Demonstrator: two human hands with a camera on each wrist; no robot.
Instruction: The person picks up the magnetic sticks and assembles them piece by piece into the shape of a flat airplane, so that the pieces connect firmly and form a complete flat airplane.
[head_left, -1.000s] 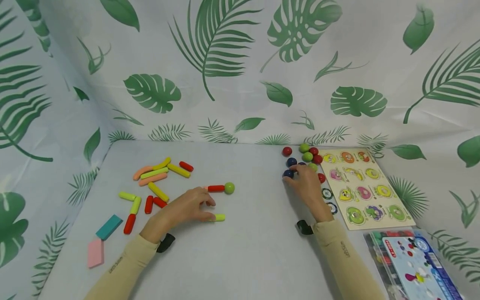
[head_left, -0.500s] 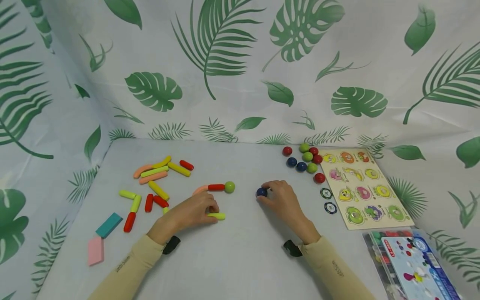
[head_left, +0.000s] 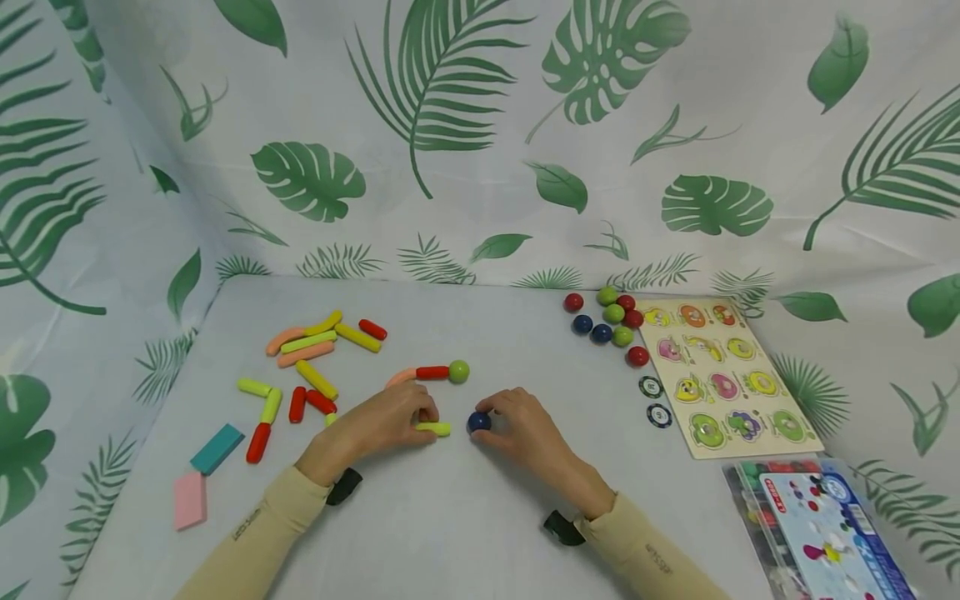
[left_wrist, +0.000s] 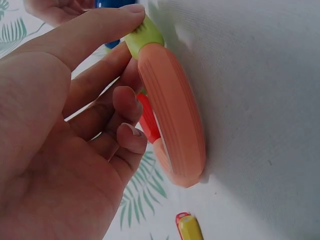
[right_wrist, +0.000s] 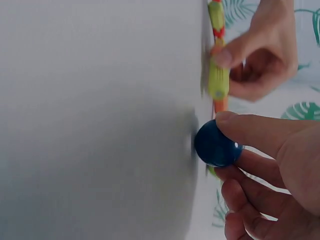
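My left hand (head_left: 382, 421) pinches a yellow-green stick (head_left: 441, 429) on the table between thumb and index finger. In the left wrist view an orange stick (left_wrist: 175, 115) adjoins its near end. Thumb and fingers of my right hand (head_left: 532, 437) hold a dark blue ball (head_left: 478, 422) a short gap from the stick's right end. The right wrist view shows that glossy ball (right_wrist: 216, 145) at or just over the table surface. Beyond both hands, a curved orange stick (head_left: 401, 377), a red stick (head_left: 432, 372) and a green ball (head_left: 459, 372) form a row.
Several coloured sticks (head_left: 317, 380) lie at left, near a teal block (head_left: 217, 449) and a pink block (head_left: 191, 500). Several balls (head_left: 613, 314) sit back right, beside two round tokens (head_left: 651, 387), a fruit puzzle board (head_left: 723, 383) and a clear box (head_left: 825, 529).
My right hand has taken the blue ball from the cluster at back right and brought it left and nearer, beside the yellow-green stick. My left hand has closed its pinch on the stick.
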